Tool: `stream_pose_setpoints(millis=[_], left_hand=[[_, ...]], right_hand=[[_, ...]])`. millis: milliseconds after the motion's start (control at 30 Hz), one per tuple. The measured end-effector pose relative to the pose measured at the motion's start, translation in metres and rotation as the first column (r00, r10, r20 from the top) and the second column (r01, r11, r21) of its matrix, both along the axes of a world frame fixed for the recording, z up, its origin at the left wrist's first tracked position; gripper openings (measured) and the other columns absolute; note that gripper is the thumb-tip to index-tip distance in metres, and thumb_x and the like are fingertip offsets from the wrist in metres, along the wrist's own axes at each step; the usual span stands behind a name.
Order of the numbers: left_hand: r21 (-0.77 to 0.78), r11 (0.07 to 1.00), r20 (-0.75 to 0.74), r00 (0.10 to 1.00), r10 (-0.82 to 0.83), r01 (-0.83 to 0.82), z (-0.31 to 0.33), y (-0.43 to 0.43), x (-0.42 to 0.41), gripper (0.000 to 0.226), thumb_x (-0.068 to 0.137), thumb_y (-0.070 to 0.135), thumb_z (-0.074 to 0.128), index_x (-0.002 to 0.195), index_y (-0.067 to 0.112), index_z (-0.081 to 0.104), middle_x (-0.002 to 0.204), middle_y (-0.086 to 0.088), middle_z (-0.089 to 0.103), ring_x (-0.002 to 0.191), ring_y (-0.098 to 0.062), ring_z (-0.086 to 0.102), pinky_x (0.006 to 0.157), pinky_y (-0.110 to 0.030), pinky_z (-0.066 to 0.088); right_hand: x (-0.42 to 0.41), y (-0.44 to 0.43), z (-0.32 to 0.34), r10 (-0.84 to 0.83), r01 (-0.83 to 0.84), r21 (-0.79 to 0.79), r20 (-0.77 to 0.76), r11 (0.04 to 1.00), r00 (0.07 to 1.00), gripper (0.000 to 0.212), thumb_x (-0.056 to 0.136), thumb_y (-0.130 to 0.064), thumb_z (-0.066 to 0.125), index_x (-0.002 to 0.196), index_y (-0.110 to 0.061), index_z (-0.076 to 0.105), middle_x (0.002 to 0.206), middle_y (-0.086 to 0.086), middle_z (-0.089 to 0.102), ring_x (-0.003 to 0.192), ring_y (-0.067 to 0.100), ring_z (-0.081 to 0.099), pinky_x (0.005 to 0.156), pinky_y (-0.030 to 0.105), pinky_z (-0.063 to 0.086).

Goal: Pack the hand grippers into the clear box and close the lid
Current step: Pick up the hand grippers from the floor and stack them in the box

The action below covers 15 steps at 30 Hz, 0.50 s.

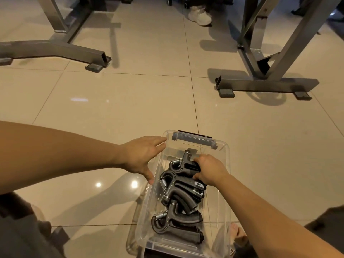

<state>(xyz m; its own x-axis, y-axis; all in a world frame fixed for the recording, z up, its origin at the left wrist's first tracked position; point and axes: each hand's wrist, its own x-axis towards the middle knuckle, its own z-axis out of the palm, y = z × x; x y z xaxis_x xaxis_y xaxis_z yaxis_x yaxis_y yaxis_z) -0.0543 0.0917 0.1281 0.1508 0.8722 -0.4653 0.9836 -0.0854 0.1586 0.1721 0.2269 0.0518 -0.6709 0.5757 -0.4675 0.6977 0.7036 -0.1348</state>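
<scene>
A clear plastic box (226,183) stands open on the tiled floor in front of me, with a dark latch (194,140) at its far end. Several dark grey hand grippers (178,200) with metal springs lie stacked inside it. My right hand (209,169) reaches into the box and grips the handles of the farthest hand gripper (183,163). My left hand (142,155) lies flat against the box's left rim, fingers straight, thumb down along the wall. No lid is visible.
Grey metal equipment frames stand on the floor at the far left (74,51) and far right (266,84). A person's white shoe (200,14) is at the top. My foot (237,232) is next to the box's near right corner.
</scene>
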Motion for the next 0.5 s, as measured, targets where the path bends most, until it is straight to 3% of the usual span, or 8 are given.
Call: stream_pose_setpoints(millis=[167,500], left_hand=[[-0.009,1.000,-0.027,1.000,-0.013,0.013,0.003,0.001,0.002,0.130,0.066,0.078,0.071,0.159,0.006,0.014,0.169,-0.010,0.001,0.155,-0.024,0.004,0.123,-0.030,0.009],[-0.014,0.996,-0.138,0.987,-0.084,0.083,0.009,0.000,0.006,0.124,0.070,0.081,0.064,0.157,0.005,0.019,0.168,-0.013,0.006,0.154,-0.029,0.012,0.123,-0.038,0.016]], right_hand=[[-0.003,-0.003,0.003,-0.023,0.023,0.010,0.042,1.000,0.999,0.045,0.081,-0.040,0.080,0.117,-0.019,0.063,0.116,0.004,0.062,0.111,0.027,0.059,0.086,0.039,0.054],[0.004,-0.018,0.023,-0.073,0.070,0.113,0.026,0.991,0.997,0.054,0.091,-0.037,0.068,0.140,-0.018,0.052,0.135,0.007,0.052,0.126,0.029,0.048,0.100,0.041,0.047]])
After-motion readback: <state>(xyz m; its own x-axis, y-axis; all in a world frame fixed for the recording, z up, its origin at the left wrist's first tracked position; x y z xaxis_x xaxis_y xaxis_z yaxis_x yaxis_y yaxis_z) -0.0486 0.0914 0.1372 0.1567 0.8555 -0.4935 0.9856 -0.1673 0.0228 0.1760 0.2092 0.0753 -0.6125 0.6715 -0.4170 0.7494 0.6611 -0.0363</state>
